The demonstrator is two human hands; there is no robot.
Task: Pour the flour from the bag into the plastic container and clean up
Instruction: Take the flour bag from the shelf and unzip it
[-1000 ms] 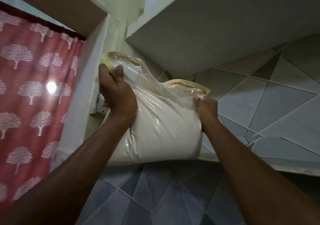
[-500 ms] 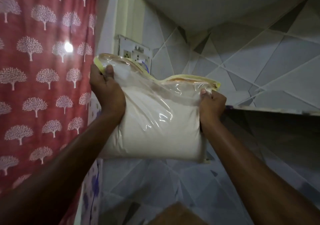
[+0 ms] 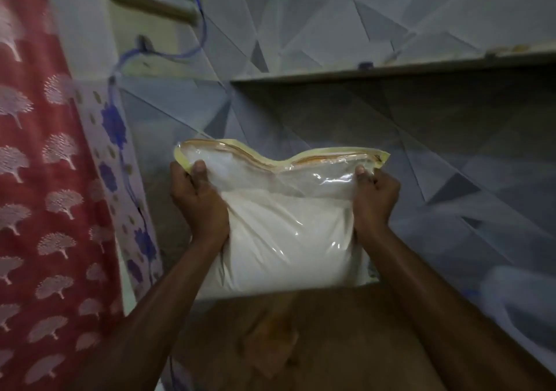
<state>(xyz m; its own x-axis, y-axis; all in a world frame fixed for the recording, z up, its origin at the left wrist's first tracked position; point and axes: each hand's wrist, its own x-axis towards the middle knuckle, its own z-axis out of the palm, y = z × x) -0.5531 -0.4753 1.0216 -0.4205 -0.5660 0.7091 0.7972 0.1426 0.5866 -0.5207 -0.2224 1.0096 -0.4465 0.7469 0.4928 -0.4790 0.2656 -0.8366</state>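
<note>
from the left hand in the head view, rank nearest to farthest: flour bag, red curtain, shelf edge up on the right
Measured from the left hand:
1. flour bag: gripped at its top left corner.
2. red curtain: off to the left, hanging at the frame edge.
3. shelf edge: up and to the right, against the tiled wall.

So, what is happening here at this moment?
A person holds a clear bag of flour with both hands: the left hand grips its upper left corner, the right hand pinches the upper right. The bag's yellow-edged top looks closed. No container is clearly visible, so pouring has not begun.
</note>
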